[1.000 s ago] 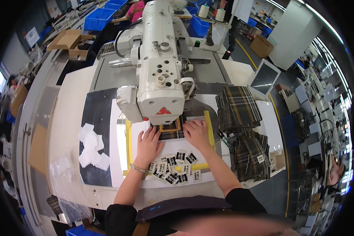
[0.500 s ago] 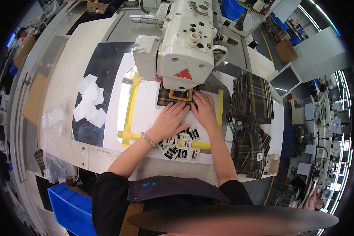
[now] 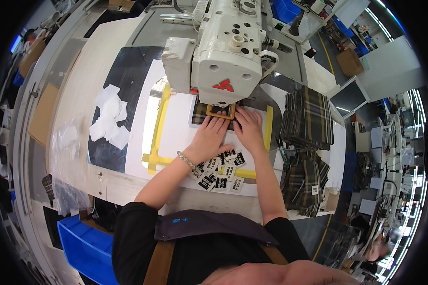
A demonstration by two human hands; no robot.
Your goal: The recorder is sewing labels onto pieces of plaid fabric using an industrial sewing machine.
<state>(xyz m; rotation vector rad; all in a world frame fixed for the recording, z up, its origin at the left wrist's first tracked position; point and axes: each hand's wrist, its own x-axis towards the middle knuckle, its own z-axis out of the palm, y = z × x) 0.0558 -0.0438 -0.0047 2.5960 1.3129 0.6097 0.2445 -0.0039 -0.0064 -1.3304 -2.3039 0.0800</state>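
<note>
Under the head of a white sewing machine lies a piece of dark plaid fabric, with a small orange clamp frame over it. My left hand is flat, its fingers stretched forward and its longer fingertips reaching the opening of the frame. On the other side, my right hand rests with fingers extended on the fabric beside the frame's right edge. Neither hand grips anything. Several small black and white labels are scattered on the table between my forearms. The needle area is partly hidden by the machine head.
Stacked plaid pieces stand at the right, with more plaid pieces nearer me. White paper pieces lie on a dark sheet at the left. Yellow tape borders the work area. A blue bin sits below the table's left edge.
My left fingertips have slid forward from the near edge of the clamp frame into its opening. The right hand stays beside the frame. The whole view has shifted slightly.
</note>
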